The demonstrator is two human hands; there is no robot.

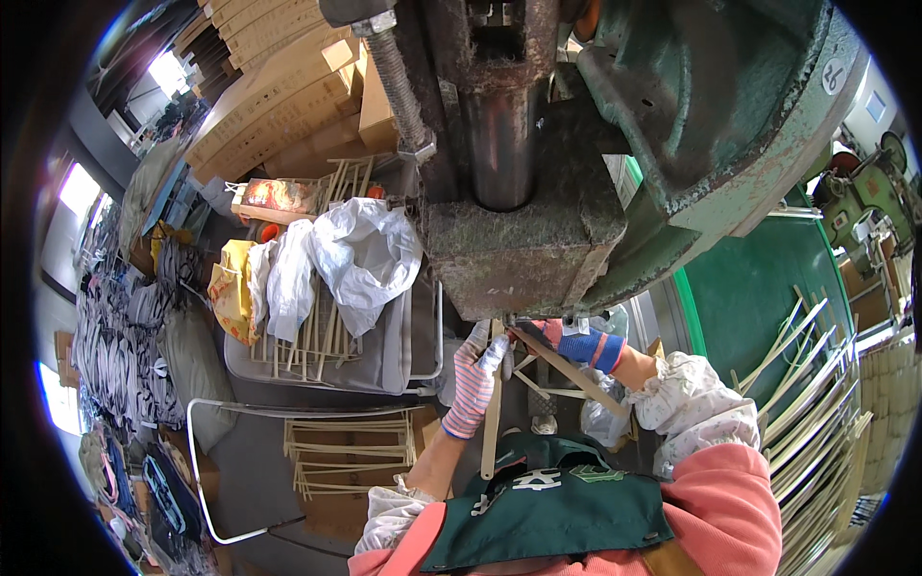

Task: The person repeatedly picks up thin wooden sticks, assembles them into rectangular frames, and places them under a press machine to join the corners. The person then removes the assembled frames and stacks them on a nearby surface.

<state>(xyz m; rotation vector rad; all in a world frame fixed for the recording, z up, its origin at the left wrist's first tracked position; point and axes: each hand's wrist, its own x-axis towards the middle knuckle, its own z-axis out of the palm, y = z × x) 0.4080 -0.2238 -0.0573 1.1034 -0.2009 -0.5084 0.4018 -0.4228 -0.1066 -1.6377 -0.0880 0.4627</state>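
My left hand (pixel 470 392), in a pink-and-white striped glove, is closed on a long flat pale strip (pixel 492 427) with a small hole at its near end. Close by on the right, my right hand (pixel 580 345), in a blue and red glove, grips a second, browner flat strip (pixel 574 372) that slants down to the right. Both hands are at the near lower edge of the heavy block (pixel 523 252) of a green press (pixel 672 115). That block hides the strips' far ends and some of my right fingertips.
On the left, a grey padded seat (pixel 389 350) carries pale strips, a white plastic sack (pixel 363 254) and a yellow bag (pixel 232 288). More strips (pixel 351 446) lie on cardboard below it. Long strips (pixel 816 451) are heaped at right beside a green board (pixel 768 278). Cardboard boxes (pixel 279 106) are stacked behind.
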